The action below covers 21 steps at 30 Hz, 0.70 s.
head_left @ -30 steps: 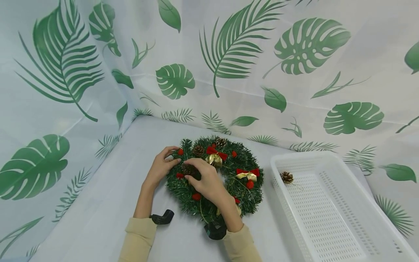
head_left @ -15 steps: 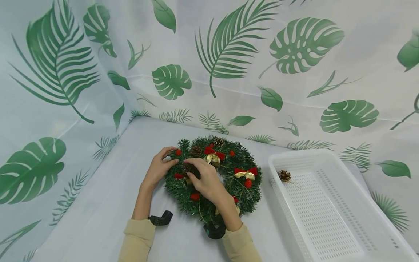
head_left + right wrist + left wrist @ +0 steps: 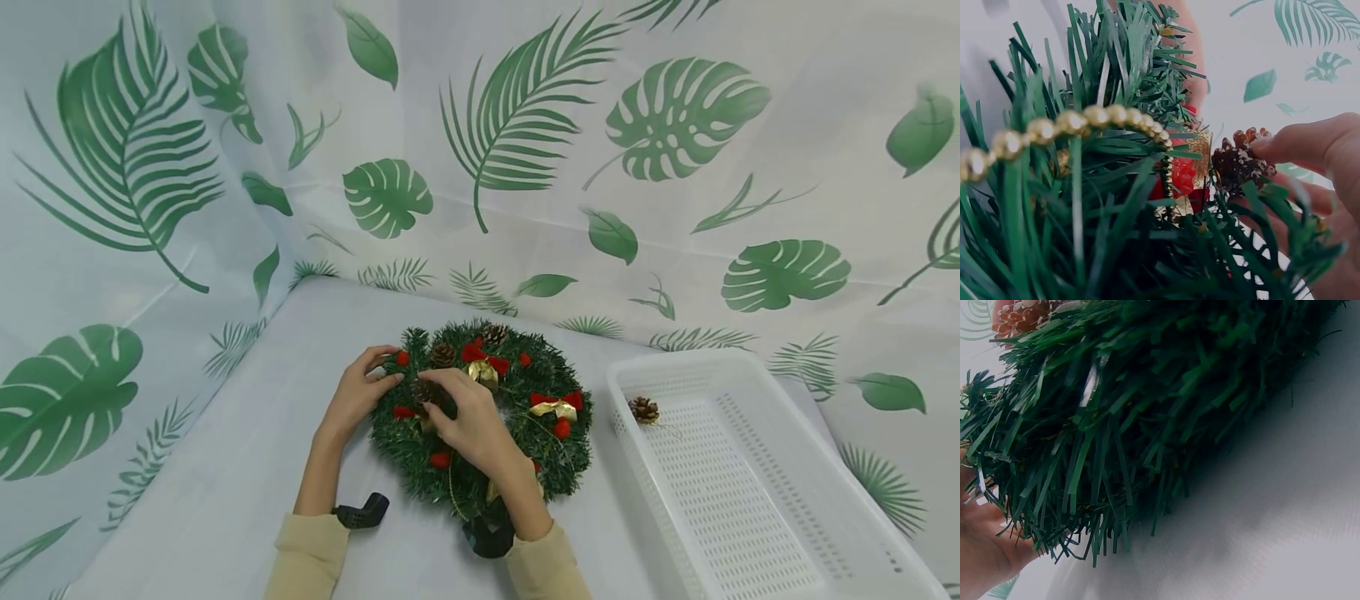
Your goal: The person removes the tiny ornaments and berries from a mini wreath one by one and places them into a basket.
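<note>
A green tinsel wreath point(image 3: 551, 362) lies on the white tabletop, decorated with pine cones, red balls and red-and-gold bows point(image 3: 557, 406). On its left edge, my left hand point(image 3: 352, 398) grips the greenery beside a red ball point(image 3: 402, 358). In the left wrist view, strands partly cover that hand's fingers. My right hand point(image 3: 476, 423) reaches over the wreath and pinches a brown pine cone point(image 3: 1242, 164) between thumb and fingers. The right wrist view shows white-tipped scales on this cone, close to a gold bow point(image 3: 1200, 153). A gold bead string point(image 3: 1096, 116) crosses the strands there.
To the right stands a white perforated plastic basket point(image 3: 622, 417) with one loose pine cone point(image 3: 643, 409) near its far left corner. Black wrist devices point(image 3: 363, 511) sit by both sleeves. Leaf-printed white curtains point(image 3: 525, 225) enclose the back and left side.
The head view has shifted slightly, so the scene sits a little further left and lower. Both hands keep nearly the same place on the wreath, the right still at the pine cone.
</note>
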Motion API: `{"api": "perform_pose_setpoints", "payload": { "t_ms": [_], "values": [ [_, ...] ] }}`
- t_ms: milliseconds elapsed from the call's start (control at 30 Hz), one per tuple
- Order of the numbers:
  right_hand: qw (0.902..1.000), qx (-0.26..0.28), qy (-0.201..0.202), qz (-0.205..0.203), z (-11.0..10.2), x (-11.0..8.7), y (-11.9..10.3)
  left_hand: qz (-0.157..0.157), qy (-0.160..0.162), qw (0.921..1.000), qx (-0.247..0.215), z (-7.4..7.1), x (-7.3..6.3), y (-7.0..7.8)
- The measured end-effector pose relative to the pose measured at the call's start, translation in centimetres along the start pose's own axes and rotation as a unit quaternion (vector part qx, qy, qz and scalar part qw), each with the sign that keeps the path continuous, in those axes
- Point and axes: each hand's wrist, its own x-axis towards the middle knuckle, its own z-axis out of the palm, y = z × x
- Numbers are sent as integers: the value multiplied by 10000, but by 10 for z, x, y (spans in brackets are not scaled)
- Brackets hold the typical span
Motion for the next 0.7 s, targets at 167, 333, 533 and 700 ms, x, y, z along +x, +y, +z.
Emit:
{"api": "perform_pose_setpoints", "payload": {
  "t_ms": [167,333,533,700],
  "values": [
    [10000,26,34,-49,0,-2,-2,-90,10,10000,11,0,-4,-3],
    [9998,3,156,-82,-3,-5,-2,-65,47,10000,57,1,-5,-2],
    [9995,-18,297,-82,-10,-9,2,-100,-20,9999,-12,3,-6,-2],
    [9992,111,377,-37,-21,-11,3,-106,-18,9999,-55,1,-4,2]
  ]
}}
